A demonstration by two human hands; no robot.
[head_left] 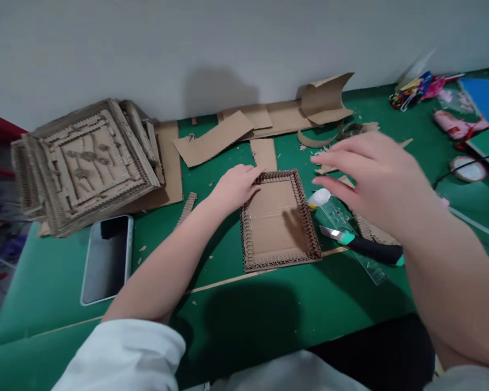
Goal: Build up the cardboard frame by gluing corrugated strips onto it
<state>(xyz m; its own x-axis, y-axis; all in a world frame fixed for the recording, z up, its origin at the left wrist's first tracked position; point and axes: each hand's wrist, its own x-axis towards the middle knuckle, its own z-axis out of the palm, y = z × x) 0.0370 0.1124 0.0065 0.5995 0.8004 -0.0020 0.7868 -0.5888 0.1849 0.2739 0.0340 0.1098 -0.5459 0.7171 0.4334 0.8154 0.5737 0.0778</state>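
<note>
A small cardboard frame with a corrugated border lies flat on the green table in front of me. My left hand rests on its upper left corner, fingers curled against the border. My right hand hovers above the table to the right of the frame, fingers stretched out and apart, holding nothing, slightly blurred. Beneath it lie a utility knife with a black and teal handle, a clear plastic ruler and a white glue blob or cap.
A stack of finished cardboard frames stands at the left, with a phone lying in front of it. Cardboard sheets and offcuts lie along the wall. A pink glue gun, coloured supplies and a tape roll sit at far right.
</note>
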